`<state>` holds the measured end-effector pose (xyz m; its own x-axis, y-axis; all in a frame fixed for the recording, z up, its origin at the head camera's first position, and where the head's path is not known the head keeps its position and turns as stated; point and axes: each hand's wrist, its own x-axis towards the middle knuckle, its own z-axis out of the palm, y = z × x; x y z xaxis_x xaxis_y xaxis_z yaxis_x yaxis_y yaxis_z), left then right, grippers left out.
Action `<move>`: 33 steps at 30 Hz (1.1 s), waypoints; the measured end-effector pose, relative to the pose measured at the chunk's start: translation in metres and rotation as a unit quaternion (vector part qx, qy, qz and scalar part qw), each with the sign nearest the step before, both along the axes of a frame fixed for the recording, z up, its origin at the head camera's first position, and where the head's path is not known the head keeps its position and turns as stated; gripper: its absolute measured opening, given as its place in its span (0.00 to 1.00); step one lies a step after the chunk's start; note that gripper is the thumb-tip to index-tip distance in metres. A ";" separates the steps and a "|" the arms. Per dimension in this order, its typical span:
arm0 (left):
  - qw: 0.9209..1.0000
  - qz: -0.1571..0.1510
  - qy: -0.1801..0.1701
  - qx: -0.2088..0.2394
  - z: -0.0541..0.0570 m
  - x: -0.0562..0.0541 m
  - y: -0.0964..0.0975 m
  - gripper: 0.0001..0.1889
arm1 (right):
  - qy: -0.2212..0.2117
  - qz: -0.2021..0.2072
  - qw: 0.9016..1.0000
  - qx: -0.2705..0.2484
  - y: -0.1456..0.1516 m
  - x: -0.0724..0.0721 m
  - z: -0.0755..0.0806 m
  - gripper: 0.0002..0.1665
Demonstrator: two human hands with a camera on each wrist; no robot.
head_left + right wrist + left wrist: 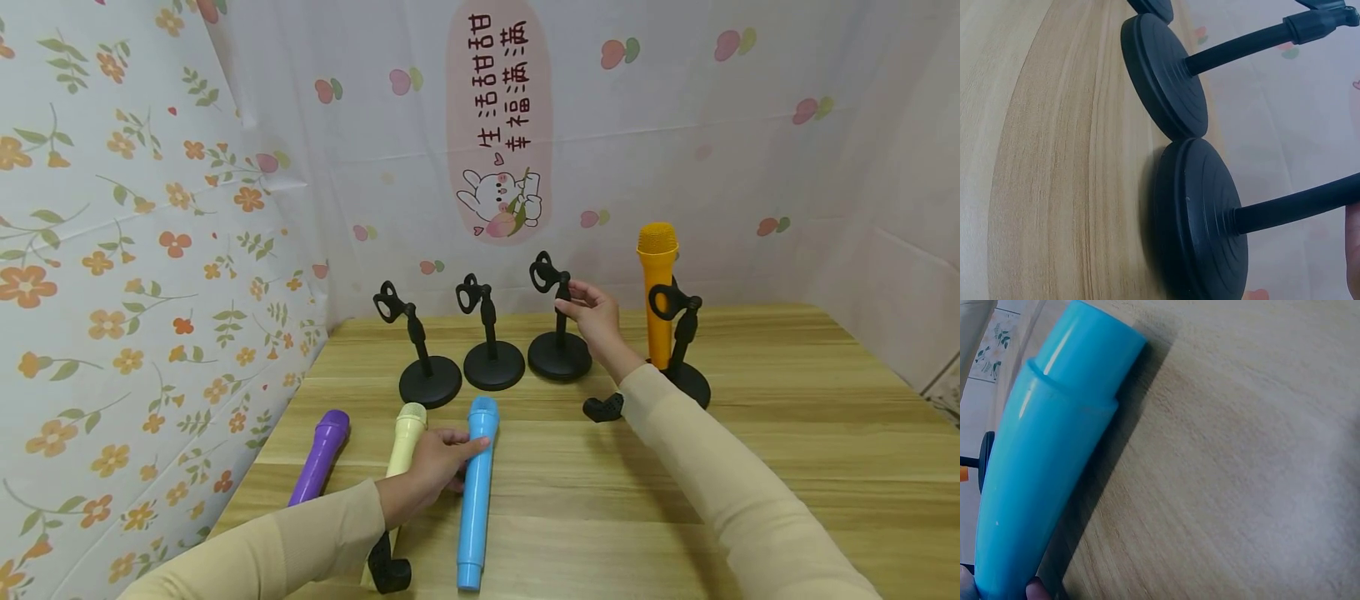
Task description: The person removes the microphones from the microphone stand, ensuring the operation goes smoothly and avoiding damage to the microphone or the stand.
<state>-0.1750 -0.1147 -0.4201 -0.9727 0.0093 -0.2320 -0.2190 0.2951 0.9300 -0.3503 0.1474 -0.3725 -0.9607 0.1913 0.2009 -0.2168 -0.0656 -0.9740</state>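
Observation:
My left hand (pixel 435 467) grips a blue microphone (pixel 474 508) around its upper body. In the left wrist view the blue microphone's tail end (pixel 1094 350) is up close, above the wood. With thumb and fingers my right hand (pixel 596 321) pinches the post of a black microphone stand (pixel 560 354), third from the left. That stand's round base (pixel 1200 219) appears in the right wrist view, next to the neighbouring stand's base (pixel 1166 75). Beside my left hand lies a pale yellow microphone (pixel 407 433), partly hidden by the forearm.
Two more black stands, the left one (pixel 430 382) and the middle one (pixel 493 365), stand at the back. An orange microphone (pixel 658 292) is upright by a stand (pixel 688 383) at the right. A purple microphone (pixel 321 454) lies at left. Flowered cloth (pixel 150 250) borders the wooden table (pixel 810 433).

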 end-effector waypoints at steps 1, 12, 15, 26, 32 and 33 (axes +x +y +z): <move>1.000 0.000 0.001 -0.001 -0.001 0.000 0.000 0.24 | 0.000 -0.001 1.000 0.001 -0.001 0.000 0.000 0.23; 1.000 -0.001 0.000 -0.008 -0.001 0.001 0.001 0.25 | 0.001 0.006 1.000 0.001 -0.004 0.000 -0.006 0.25; 1.000 -0.001 -0.001 -0.008 -0.001 0.000 0.001 0.25 | -0.002 0.005 1.000 0.000 -0.004 0.000 -0.007 0.24; 1.000 -0.001 -0.003 -0.005 -0.002 -0.002 -0.001 0.26 | -0.014 0.011 1.000 0.006 -0.004 -0.001 -0.006 0.25; 1.000 0.003 -0.007 -0.009 -0.002 -0.001 -0.001 0.26 | -0.014 0.012 1.000 0.011 -0.005 -0.002 -0.006 0.24; 1.000 0.003 -0.007 -0.010 -0.002 -0.001 -0.001 0.26 | -0.013 0.013 1.000 0.010 -0.005 -0.002 -0.007 0.24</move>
<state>-0.1762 -0.1159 -0.4225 -0.9694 -0.0013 -0.2453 -0.2334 0.3119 0.9210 -0.3527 0.1424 -0.3791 -0.9703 0.1632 0.1785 -0.1889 -0.0510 -0.9807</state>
